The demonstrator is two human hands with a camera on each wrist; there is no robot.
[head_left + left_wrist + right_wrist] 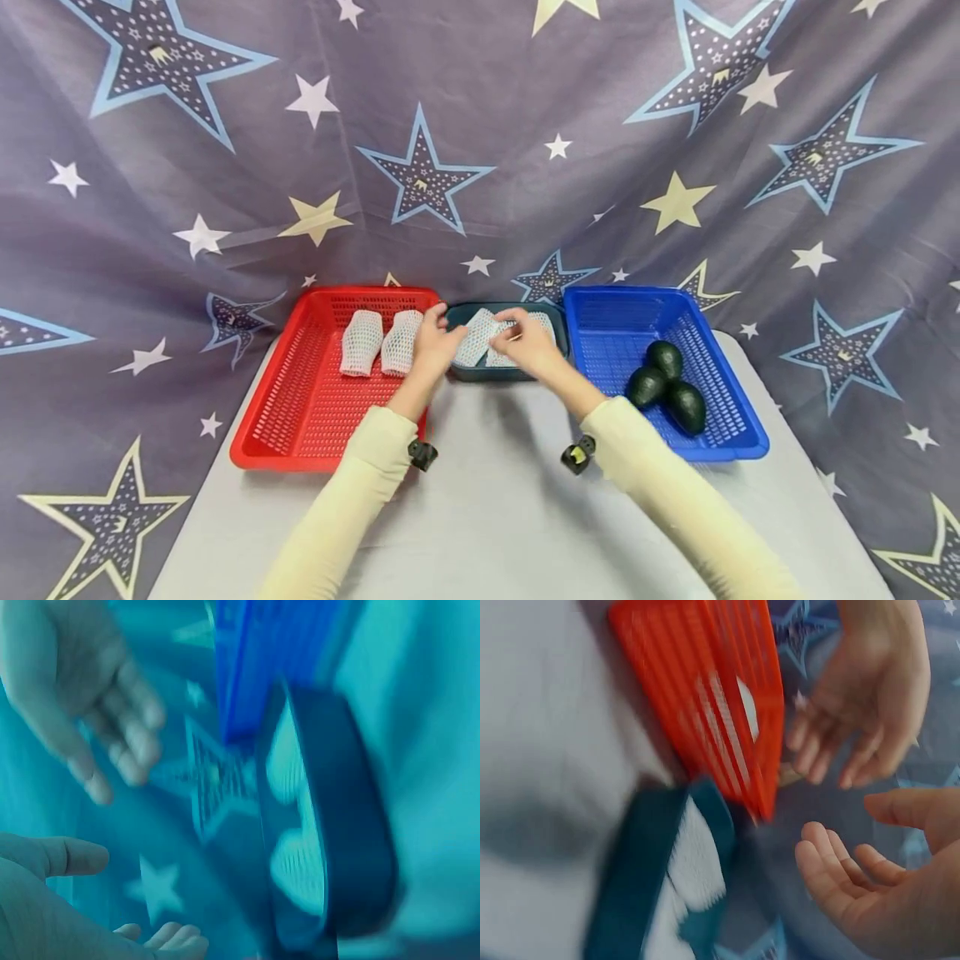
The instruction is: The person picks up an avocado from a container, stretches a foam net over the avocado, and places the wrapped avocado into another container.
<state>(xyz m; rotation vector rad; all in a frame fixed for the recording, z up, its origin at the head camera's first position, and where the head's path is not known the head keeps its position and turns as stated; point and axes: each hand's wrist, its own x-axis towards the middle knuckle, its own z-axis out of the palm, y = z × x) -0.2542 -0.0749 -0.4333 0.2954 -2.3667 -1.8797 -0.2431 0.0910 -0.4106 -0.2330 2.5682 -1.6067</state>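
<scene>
My left hand (435, 342) hovers at the left end of a dark teal bin (495, 374), fingers loosely bent with nothing in them. Over the bin's middle is my right hand (529, 343), also holding nothing, its thumb and fingers apart in the right wrist view. White foam net sleeves (473, 337) lie inside the bin below the hands; the right hand hides part of them. Two plump white foam net sleeves (362, 342) lie in the red basket (322, 425) on the left; their contents cannot be made out.
A blue basket (615, 312) stands to the right with three dark green avocados (686, 407) in it. The baskets and bin sit on a white-covered table (480, 500), with a grey star-patterned curtain (480, 167) behind.
</scene>
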